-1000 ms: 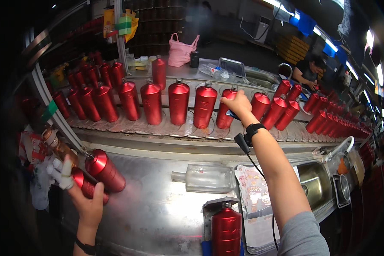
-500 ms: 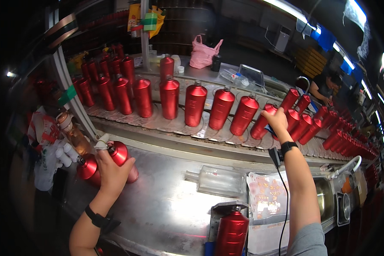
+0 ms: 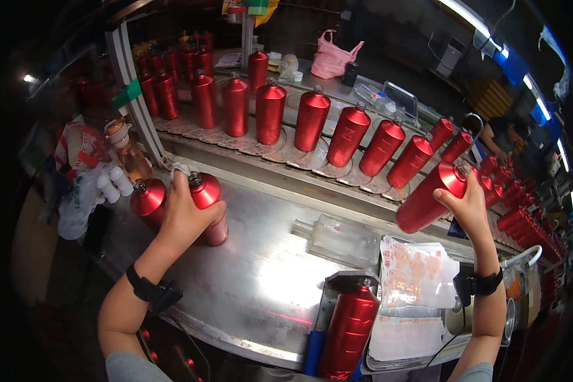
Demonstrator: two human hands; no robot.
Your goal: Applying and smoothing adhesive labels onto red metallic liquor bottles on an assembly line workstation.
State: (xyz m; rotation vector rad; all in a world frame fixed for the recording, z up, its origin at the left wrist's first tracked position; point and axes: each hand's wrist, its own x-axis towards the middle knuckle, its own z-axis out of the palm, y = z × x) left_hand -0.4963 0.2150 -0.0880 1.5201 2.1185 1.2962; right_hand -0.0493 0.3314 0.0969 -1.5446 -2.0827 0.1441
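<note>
On the left of the metal table, my left hand (image 3: 191, 216) is closed around a glossy red bottle (image 3: 205, 190) standing upright. A second red bottle (image 3: 148, 200) stands close beside it, partly behind the hand. My right hand (image 3: 470, 202) grips another red bottle (image 3: 430, 196) near its shoulder. That bottle is tilted, its neck toward the hand, and it is off the conveyor at the near side. Nearer me, a red bottle (image 3: 350, 331) leans in a dark holder (image 3: 337, 283) with blue sides.
Along the conveyor (image 3: 299, 159) stands a row of red bottles. A clear glass bottle (image 3: 344, 240) lies on the table (image 3: 248, 274); printed sheets (image 3: 407, 337) are right of it. A metal post (image 3: 134, 95) rises at left. Behind sits a pink bag (image 3: 333, 56); another person (image 3: 506, 137) works far right.
My right hand has lifted a red bottle off the conveyor and brought it nearer. The left hand still holds its bottle. The whole view has shifted.
</note>
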